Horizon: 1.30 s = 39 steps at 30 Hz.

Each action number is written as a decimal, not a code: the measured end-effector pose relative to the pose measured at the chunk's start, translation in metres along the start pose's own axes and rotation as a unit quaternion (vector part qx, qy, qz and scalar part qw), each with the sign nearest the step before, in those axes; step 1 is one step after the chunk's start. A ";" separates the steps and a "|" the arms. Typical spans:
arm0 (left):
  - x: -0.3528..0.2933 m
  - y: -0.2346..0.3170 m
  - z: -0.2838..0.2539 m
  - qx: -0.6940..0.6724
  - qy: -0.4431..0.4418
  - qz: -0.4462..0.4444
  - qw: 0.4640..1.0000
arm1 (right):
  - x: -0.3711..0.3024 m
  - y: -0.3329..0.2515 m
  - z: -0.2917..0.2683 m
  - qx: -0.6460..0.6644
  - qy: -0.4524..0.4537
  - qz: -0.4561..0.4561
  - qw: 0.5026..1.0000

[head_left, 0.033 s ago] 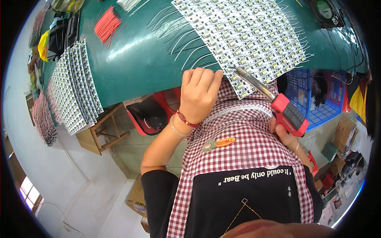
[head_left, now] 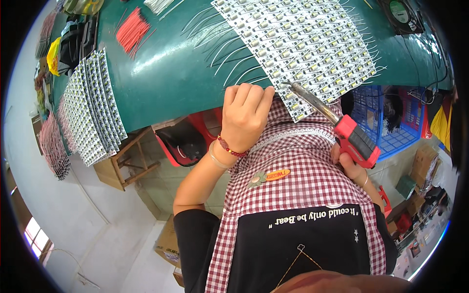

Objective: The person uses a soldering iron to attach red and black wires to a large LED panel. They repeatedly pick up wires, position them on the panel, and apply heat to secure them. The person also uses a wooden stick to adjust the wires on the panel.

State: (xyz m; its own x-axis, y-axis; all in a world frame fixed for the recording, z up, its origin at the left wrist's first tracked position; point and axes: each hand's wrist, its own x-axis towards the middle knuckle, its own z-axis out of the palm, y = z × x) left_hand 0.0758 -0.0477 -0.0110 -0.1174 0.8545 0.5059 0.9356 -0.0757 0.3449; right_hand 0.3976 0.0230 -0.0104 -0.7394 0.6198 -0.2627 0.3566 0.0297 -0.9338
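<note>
My left hand (head_left: 246,115) is closed at the table's front edge, its fingertips against the left side of a white LED circuit board panel (head_left: 303,53). What its fingers pinch is hidden; white and black wires (head_left: 234,61) stick out from the panel just beyond it. In my right hand (head_left: 349,163) is a red and black soldering iron (head_left: 359,141), its metal barrel slanting up and left over the panel's near corner. The tip lies close to my left fingertips. Rows of small yellowish LEDs cover the panel, and its near corner overhangs the table.
The green tabletop (head_left: 166,68) carries a bundle of red wires (head_left: 133,30) and white wires behind it. Stacked LED panels (head_left: 93,110) overhang its left end. At the far right sits a small black fan (head_left: 400,15). Below are a blue plastic crate (head_left: 391,141) and a red-and-black chair (head_left: 183,141).
</note>
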 end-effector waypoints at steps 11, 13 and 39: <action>0.000 0.003 -0.003 0.019 0.034 -0.001 0.999 | 0.005 -0.018 0.001 0.109 -0.026 0.028 0.993; -0.002 0.006 -0.005 0.011 0.043 0.002 0.999 | 0.004 -0.020 0.001 0.130 -0.024 0.039 0.990; -0.014 0.007 0.006 0.020 0.036 -0.001 0.999 | 0.014 -0.015 -0.002 -0.100 -0.018 -0.054 0.993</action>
State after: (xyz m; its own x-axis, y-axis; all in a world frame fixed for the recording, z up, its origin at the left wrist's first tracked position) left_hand 0.0863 -0.0572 -0.0199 -0.1414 0.8159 0.5606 0.9480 -0.0516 0.3141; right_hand 0.3832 0.0327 -0.0001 -0.7977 0.5767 -0.1762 0.3786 0.2515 -0.8907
